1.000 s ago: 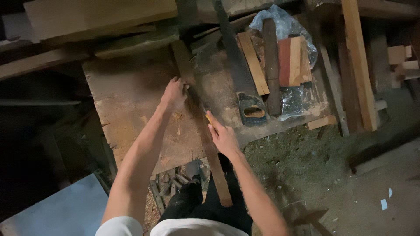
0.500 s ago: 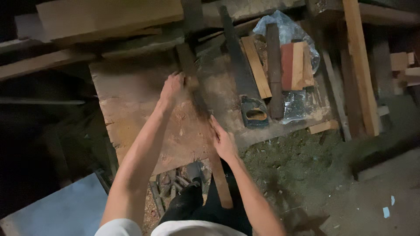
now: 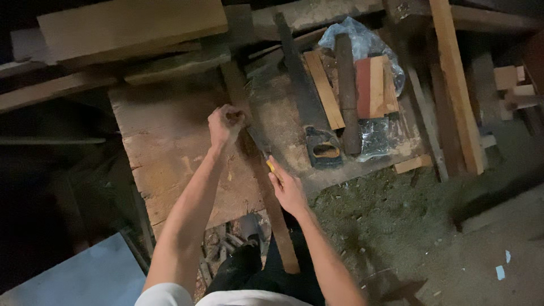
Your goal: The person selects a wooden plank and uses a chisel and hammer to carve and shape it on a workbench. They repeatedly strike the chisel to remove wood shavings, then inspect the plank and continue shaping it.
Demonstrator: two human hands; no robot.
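Observation:
A long narrow wooden strip [image 3: 279, 224] lies lengthwise across a rough wooden slab [image 3: 170, 147] and reaches past its near edge. My left hand [image 3: 225, 123] is curled in a fist on the strip's far part and presses it down. My right hand [image 3: 287, 189] rests on the strip nearer to me and holds a small yellow pencil [image 3: 270, 165] against the wood. A thin dark blade-like piece lies between the two hands; what it is I cannot tell.
A hand saw [image 3: 309, 105] with a dark handle lies on the slab to the right. Beside it, short wood offcuts [image 3: 371, 85] sit on clear plastic. Planks [image 3: 453, 79] lean at the right and back. Sawdust covers the ground [image 3: 408, 226]. A blue sheet [image 3: 79, 272] lies lower left.
My left hand has gone from flat with fingers spread to a closed fist on the strip. My right hand has slid slightly nearer along the strip. The view has shifted a little.

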